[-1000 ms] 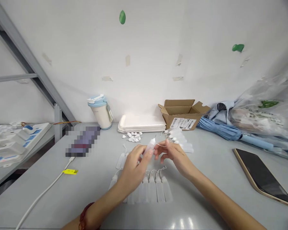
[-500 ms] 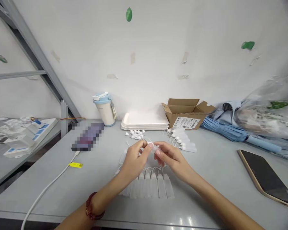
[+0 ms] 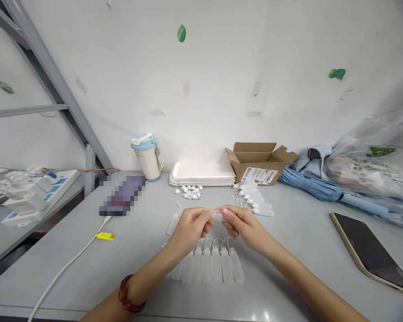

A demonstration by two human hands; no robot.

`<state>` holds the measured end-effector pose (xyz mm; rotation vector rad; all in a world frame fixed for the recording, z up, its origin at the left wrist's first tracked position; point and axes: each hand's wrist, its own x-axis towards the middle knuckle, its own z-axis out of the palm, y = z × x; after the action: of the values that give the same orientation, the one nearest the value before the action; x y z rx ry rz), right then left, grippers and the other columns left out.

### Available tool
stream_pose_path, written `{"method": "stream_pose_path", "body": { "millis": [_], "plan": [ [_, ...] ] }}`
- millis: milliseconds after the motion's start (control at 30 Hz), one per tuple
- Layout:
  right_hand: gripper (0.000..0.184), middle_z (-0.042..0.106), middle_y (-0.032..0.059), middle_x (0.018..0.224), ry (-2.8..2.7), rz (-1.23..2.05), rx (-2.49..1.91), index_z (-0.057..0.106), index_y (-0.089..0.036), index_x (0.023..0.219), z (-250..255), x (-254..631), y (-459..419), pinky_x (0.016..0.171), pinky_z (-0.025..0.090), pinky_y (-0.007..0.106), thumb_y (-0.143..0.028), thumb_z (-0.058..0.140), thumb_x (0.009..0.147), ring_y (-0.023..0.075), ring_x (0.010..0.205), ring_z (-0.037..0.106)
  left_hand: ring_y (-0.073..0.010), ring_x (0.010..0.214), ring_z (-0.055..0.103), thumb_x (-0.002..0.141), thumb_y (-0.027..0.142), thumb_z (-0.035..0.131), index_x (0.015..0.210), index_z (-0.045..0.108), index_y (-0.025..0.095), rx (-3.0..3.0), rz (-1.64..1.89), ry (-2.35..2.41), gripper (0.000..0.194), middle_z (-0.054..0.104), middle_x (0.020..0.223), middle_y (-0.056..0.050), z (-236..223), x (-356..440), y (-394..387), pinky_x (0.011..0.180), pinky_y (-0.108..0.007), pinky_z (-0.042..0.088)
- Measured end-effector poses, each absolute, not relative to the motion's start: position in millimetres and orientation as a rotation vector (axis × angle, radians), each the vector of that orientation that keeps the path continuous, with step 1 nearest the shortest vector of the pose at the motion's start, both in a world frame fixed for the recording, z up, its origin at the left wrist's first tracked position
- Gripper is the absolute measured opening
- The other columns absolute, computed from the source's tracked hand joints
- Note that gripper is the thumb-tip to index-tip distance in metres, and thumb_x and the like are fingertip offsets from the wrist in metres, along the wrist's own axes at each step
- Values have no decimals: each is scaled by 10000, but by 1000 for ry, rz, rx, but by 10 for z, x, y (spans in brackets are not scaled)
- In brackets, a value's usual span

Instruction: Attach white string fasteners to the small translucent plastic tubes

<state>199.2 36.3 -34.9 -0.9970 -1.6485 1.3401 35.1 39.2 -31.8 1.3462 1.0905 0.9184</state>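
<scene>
Above the middle of the table, my left hand (image 3: 192, 227) and my right hand (image 3: 244, 224) pinch opposite ends of a small translucent plastic bottle (image 3: 218, 214). Fingers cover most of it, so its tip does not show clearly. Below my hands, several similar bottles (image 3: 207, 264) with thin white loops at their necks lie in a row. Another bottle (image 3: 172, 224) lies beside my left hand, partly covered. Small white caps (image 3: 191, 192) sit in a loose pile beyond my hands. To their right is a group of capped bottles (image 3: 251, 194).
Behind the caps lies a stack of white trays (image 3: 204, 174), beside an open cardboard box (image 3: 260, 167). A tumbler (image 3: 148, 158) and a pixelated device (image 3: 123, 197) on a white cable stand left. A blue umbrella (image 3: 314, 185) and a phone (image 3: 372, 252) lie right.
The bottle has turned from slanting to nearly level between my hands. Both hands have shifted slightly, still holding it. The view has tilted up a little.
</scene>
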Motion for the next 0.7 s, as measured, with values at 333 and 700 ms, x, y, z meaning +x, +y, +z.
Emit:
{"method": "stream_pose_path", "body": {
  "millis": [333,700],
  "plan": [
    [358,424,-32,513,-1768,1098,-1192,519,-185,670,-286,2181,495,501,370,250,-474,413,853,120,486,419,-120,578,476,849,391,443,631,551,162,1806,917,1174,334,511,596,16,-375,345,390,526,-222,352],
    [175,629,126,920,-1839,128,-1711,610,-157,875,-437,2966,965,762,418,374,-275,535,769,267,903,562,-141,613,532,777,330,507,833,595,157,1660,974,1274,202,561,663,-5,-332,300,483,563,-241,426]
  ]
}}
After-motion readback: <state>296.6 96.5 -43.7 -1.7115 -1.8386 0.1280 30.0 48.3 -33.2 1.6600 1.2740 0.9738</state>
